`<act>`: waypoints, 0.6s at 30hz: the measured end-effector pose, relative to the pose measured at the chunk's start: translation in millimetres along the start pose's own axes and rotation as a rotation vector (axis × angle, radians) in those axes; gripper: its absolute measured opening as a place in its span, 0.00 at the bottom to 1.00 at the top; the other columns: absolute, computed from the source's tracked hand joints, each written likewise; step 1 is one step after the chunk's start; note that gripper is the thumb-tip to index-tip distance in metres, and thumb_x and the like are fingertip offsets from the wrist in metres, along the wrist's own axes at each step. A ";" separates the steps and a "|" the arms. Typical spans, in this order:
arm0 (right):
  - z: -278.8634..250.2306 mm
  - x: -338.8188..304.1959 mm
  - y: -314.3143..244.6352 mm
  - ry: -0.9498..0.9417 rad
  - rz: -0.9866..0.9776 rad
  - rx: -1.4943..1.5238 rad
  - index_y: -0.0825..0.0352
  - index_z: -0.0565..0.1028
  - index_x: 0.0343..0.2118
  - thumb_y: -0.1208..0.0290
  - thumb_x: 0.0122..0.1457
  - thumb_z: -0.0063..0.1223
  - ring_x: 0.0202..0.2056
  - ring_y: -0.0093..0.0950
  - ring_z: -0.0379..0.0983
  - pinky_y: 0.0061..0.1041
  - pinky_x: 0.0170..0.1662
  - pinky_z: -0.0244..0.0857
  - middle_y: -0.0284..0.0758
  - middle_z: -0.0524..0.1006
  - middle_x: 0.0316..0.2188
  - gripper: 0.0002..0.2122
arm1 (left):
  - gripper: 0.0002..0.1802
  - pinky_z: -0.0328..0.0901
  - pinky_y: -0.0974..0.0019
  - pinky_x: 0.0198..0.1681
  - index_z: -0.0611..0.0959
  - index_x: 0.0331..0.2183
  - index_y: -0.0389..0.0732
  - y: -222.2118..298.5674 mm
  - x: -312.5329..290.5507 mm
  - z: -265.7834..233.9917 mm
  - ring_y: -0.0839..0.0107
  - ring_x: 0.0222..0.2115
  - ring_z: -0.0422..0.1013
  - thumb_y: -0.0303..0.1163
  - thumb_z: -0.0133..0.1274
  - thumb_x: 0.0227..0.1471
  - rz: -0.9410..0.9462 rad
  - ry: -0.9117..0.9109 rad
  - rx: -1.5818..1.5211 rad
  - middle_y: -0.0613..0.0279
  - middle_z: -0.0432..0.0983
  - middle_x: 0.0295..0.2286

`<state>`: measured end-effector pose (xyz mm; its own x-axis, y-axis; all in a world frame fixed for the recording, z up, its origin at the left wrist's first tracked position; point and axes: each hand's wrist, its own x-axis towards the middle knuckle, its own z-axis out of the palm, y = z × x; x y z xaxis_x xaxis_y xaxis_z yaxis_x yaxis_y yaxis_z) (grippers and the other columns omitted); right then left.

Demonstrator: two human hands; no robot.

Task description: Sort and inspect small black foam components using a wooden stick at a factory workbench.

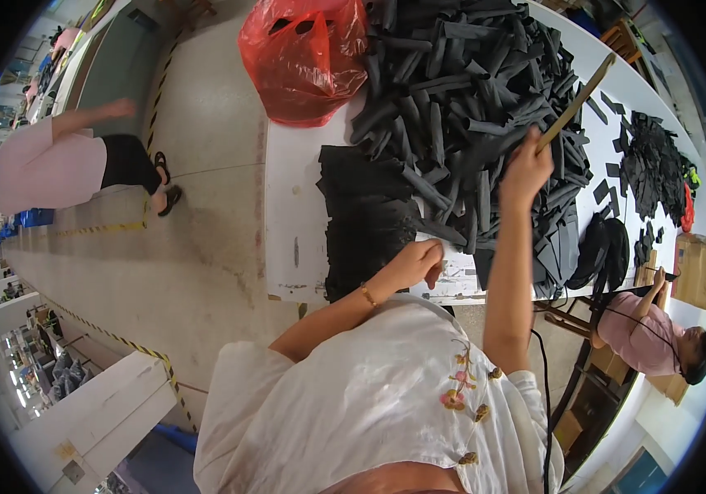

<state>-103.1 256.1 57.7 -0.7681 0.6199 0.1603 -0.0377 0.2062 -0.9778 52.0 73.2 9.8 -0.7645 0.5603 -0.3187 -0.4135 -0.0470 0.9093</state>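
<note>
My right hand is closed round a long, thin yellowish-brown stick, which slants up and away to the right. Under and around that hand spreads a large heap of dark grey rolled strips, apparently of fabric. Near the table's front edge, my left hand is curled into a loose fist, and no object shows in its fingers. To its left lie flat stacks of black pieces with uneven edges, side by side.
A red plastic bag stands on the white table at the far left. Black pieces form another pile on the right. One person in pink is at the right; another is beyond the floor at left. A black cable hangs beside my right arm.
</note>
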 end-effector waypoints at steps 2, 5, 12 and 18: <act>-15.5 55.4 2.9 -0.088 -0.099 -0.016 0.73 0.74 0.34 0.62 0.62 0.52 0.23 0.15 0.56 0.19 0.26 0.53 0.25 0.65 0.18 0.15 | 0.10 0.64 0.70 0.23 0.73 0.27 0.36 -25.6 17.7 -23.8 0.73 0.18 0.69 0.30 0.44 0.58 0.258 0.355 0.265 0.63 0.68 0.17; -24.4 63.5 10.0 -0.084 -0.208 -0.306 0.70 0.70 0.48 0.57 0.58 0.56 0.26 0.20 0.61 0.21 0.31 0.60 0.31 0.70 0.24 0.22 | 0.05 0.67 0.66 0.33 0.79 0.31 0.40 -3.9 61.8 -93.6 0.65 0.28 0.72 0.29 0.55 0.49 0.356 0.666 0.721 0.60 0.73 0.25; -74.8 -49.3 66.4 -0.474 -0.102 -0.360 0.69 0.72 0.43 0.72 0.61 0.53 0.24 0.16 0.58 0.17 0.27 0.56 0.27 0.65 0.20 0.10 | 0.06 0.65 0.59 0.43 0.83 0.23 0.44 -32.7 102.6 -176.0 0.58 0.35 0.69 0.33 0.63 0.38 0.282 0.369 1.084 0.61 0.74 0.28; -116.9 -83.8 51.6 -0.731 -0.109 -0.492 0.69 0.76 0.40 0.75 0.57 0.54 0.22 0.30 0.68 0.23 0.27 0.62 0.40 0.73 0.23 0.08 | 0.07 0.63 0.62 0.44 0.86 0.29 0.44 -5.0 80.1 -189.2 0.60 0.36 0.68 0.33 0.61 0.43 0.341 0.458 0.983 0.63 0.76 0.30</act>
<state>34.0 303.3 9.6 -0.9988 -0.0264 -0.0419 0.0152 0.6424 -0.7663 -100.7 -38.1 -71.0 -0.9550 0.2786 0.1016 0.2641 0.6430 0.7190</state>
